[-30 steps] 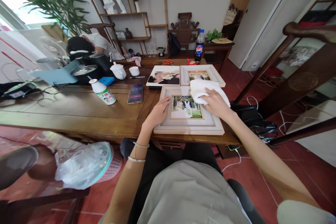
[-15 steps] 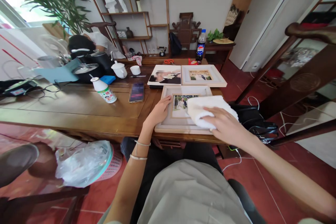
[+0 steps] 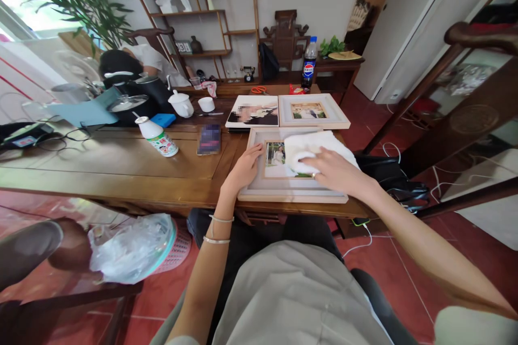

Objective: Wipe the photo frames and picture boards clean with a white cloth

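Note:
A picture frame (image 3: pixel 291 194) with a pale wooden border lies flat at the table's near edge, a small photo (image 3: pixel 276 154) in its middle. My left hand (image 3: pixel 245 168) rests on the frame's left side, fingers stretched out and holding nothing. Bunched under the fingers of my right hand (image 3: pixel 336 170) is a white cloth (image 3: pixel 319 142), pressed against the frame's glass. The cloth covers the right part of the photo and the frame's upper right corner. Behind it lie a second framed photo (image 3: pixel 285 116) and a photo panel (image 3: pixel 263 117), side by side.
On the wooden table (image 3: pixel 194 172) are a phone (image 3: pixel 209 139), a white drink bottle (image 3: pixel 156 135), a white teapot (image 3: pixel 181 104), a cup (image 3: pixel 206 104), orange-handled scissors (image 3: pixel 259 89) and a cola bottle (image 3: pixel 309 64). A bagged waste basket (image 3: pixel 180 245) stands lower left. Across the table, a person (image 3: pixel 141 62) bends down.
My right hand has slid the cloth away from me and slightly left over the frame, uncovering its lower right part. My left hand stays on the frame's left side.

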### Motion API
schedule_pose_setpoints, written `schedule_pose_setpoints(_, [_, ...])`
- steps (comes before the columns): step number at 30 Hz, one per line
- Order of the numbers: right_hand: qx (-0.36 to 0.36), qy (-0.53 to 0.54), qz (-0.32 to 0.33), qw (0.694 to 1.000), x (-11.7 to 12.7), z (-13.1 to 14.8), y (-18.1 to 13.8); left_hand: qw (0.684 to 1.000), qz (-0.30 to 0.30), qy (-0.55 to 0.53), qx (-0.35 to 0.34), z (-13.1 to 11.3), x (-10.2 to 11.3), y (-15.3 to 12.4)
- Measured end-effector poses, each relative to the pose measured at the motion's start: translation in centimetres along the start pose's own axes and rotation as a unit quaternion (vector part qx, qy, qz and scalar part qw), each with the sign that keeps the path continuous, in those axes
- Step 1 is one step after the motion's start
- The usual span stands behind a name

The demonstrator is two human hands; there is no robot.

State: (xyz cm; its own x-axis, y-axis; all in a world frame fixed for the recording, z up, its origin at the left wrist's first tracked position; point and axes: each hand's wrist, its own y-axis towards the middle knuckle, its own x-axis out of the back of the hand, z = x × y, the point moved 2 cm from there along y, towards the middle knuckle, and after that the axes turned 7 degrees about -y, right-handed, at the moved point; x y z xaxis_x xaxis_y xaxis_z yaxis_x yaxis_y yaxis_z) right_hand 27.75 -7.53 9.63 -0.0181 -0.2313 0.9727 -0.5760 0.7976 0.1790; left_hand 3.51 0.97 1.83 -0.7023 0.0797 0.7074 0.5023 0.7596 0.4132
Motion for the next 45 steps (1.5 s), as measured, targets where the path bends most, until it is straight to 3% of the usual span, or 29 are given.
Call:
schedule_pose_setpoints(4, [0.015, 0.051, 0.040, 0.998, 3.1, 4.5, -3.7, 1.000, -0.003, 0.003, 0.000, -0.2, 0.1, 0.0])
schedule_pose_setpoints(7, [0.010, 0.059, 0.011, 0.998, 2.7, 5.4, -4.1, 1.000, 0.002, 0.002, -0.002, -0.3, 0.2, -0.1])
schedule_pose_setpoints(10, [-0.022, 0.034, -0.017, 0.999, 0.2, 2.9, -2.2, 1.000, 0.006, -0.004, -0.004, -0.2, 0.2, 0.0])
schedule_pose_setpoints(13, [-0.057, -0.005, -0.045, 0.997, -2.3, -1.9, 0.9, 1.000, 0.006, -0.008, -0.008, -0.1, 0.2, 0.0])
schedule_pose_setpoints(16, [-0.116, -0.037, -0.088, 0.989, -3.5, -6.3, 3.6, 1.000, 0.004, -0.007, -0.009, -0.1, 0.2, -0.1])
schedule_pose_setpoints(19, [-0.135, -0.046, -0.088, 0.986, -3.8, -7.6, 4.9, 1.000, 0.003, -0.008, -0.007, -0.3, 0.3, -0.1])
schedule_pose_setpoints(22, [-0.072, -0.037, -0.051, 0.995, -3.1, -5.1, 4.2, 1.000, 0.000, -0.003, -0.005, -0.3, 0.2, -0.1])
schedule_pose_setpoints(27, [0.025, 0.069, 0.012, 0.997, 0.4, 2.9, 0.0, 1.000, -0.015, 0.004, -0.005, -0.1, 0.0, 0.0])
schedule_pose_setpoints(30, [0.068, 0.135, -0.014, 0.988, 1.4, 6.9, -1.4, 1.000, -0.007, 0.006, -0.003, -0.3, 0.2, 0.0])
schedule_pose_setpoints(32, [0.076, 0.144, -0.034, 0.986, 1.0, 8.1, -1.2, 1.000, 0.003, 0.005, -0.002, -0.5, 0.3, 0.1])
schedule_pose_setpoints(35, [0.038, 0.117, -0.022, 0.992, -0.7, 6.9, 0.2, 1.000, 0.004, -0.002, -0.008, -0.6, 0.4, 0.0])
schedule_pose_setpoints(41, [-0.075, -0.004, 0.019, 0.997, -2.3, 0.0, 3.9, 1.000, -0.013, -0.012, -0.012, -0.4, 0.3, -0.1])
schedule_pose_setpoints(43, [-0.097, -0.031, 0.020, 0.995, -1.9, -0.3, 4.8, 1.000, -0.021, -0.015, -0.008, -0.4, 0.3, 0.0])
schedule_pose_setpoints(45, [-0.089, -0.032, 0.029, 0.995, -1.1, 1.4, 5.2, 0.999, -0.031, -0.024, -0.001, -0.4, 0.3, 0.1])
